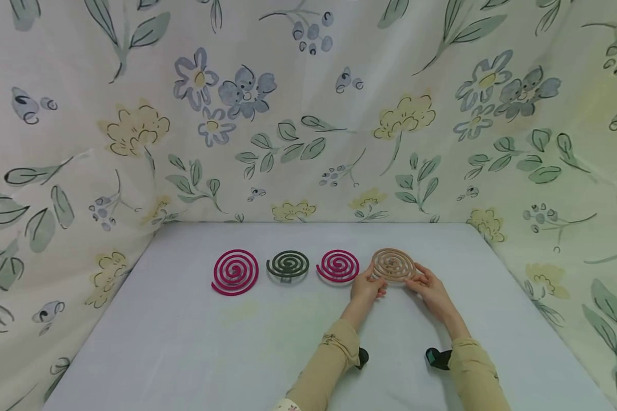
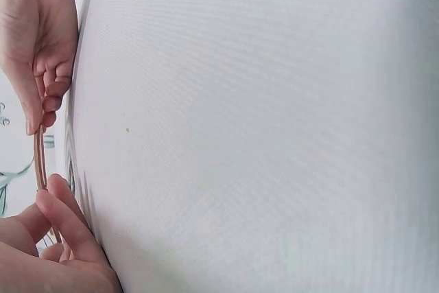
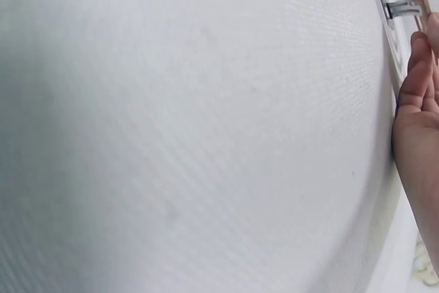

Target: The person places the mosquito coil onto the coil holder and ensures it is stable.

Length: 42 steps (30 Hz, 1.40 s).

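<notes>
A tan mosquito coil [image 1: 393, 264] is held at the right end of a row of coils, just above the white table. My left hand [image 1: 366, 288] pinches its left edge between thumb and fingers. At the lower right edge, my right hand [image 1: 432, 290] pinches the coil too. Edge-on, the coil [image 2: 40, 159] spans the gap between both hands in the left wrist view. In the right wrist view, a small grey stand [image 3: 403, 9] shows close to the coil; whether they touch I cannot tell.
Left of my hands are a magenta coil [image 1: 337, 266], a dark green coil [image 1: 288, 264] on a small stand [image 1: 285, 280], and another magenta coil [image 1: 235, 272]. They line the back of the white table [image 1: 211, 354]. A floral cloth [image 1: 308, 171] hangs behind.
</notes>
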Available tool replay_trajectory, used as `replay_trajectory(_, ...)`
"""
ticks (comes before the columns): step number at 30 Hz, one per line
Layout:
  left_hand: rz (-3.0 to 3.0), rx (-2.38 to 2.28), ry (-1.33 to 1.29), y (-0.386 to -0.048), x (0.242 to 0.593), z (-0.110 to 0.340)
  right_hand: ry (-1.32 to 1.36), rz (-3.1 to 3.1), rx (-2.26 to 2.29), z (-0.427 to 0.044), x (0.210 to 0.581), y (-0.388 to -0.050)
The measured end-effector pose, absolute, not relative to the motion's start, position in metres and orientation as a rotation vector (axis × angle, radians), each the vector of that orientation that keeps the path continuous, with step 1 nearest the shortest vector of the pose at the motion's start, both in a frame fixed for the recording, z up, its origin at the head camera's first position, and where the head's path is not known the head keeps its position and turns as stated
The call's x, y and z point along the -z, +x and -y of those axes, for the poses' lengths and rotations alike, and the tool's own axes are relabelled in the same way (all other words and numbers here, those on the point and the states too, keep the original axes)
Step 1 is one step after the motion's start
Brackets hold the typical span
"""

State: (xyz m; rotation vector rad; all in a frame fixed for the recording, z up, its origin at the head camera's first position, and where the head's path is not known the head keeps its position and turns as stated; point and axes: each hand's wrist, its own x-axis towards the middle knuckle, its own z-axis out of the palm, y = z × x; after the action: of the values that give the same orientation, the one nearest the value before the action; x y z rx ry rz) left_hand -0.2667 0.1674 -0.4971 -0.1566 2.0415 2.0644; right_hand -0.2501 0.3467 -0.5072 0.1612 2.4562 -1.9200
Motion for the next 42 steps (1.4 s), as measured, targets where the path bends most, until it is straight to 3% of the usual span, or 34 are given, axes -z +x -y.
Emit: replay_trajectory(42,-2.108,-2.051,-0.202,-0.2679,0.4983,-0.1691,0.189,-2.422,1.891,-0.3479,0.5047,-0.2512)
